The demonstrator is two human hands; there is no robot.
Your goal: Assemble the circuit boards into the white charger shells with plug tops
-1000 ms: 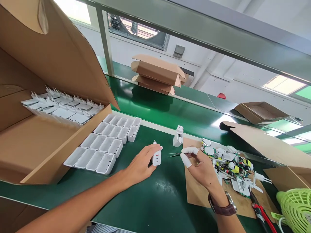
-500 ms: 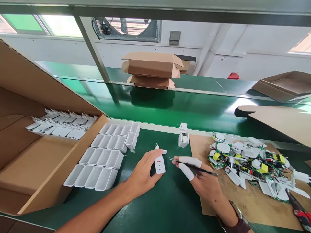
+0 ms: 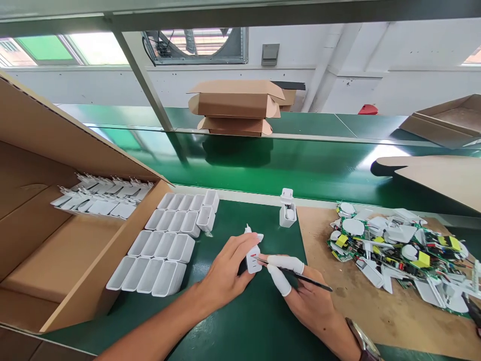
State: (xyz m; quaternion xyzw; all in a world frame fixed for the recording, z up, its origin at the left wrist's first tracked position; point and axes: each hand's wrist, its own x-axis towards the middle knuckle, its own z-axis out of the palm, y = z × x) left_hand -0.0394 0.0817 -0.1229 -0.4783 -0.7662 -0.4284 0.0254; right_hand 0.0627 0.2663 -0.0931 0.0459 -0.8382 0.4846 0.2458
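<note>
My left hand (image 3: 227, 263) is closed round a white plug adapter (image 3: 254, 264) that has slots and a small red part on its face. Black tweezers (image 3: 308, 281) are pinched in my right hand (image 3: 310, 301), which wears white finger cots on two fingers. Their tips meet the adapter's face at the red part, as far as I can see. Beyond my hands, a white housing (image 3: 287, 215) stands with a part rising from its top. Left of my left hand, rows of open white cases (image 3: 162, 278) sit on the green table.
A large cardboard box (image 3: 90, 281) at the left holds white pronged parts (image 3: 108, 195). To the right, a brown board (image 3: 349, 321) bears a heap of circuit boards and white pieces (image 3: 394, 245). Cardboard boxes (image 3: 235, 105) stand on the ledge behind the green belt (image 3: 319, 170).
My right hand has moved left, bringing the tweezer tips from beside the adapter onto its face. My left hand keeps its hold on the adapter. The view has shifted slightly.
</note>
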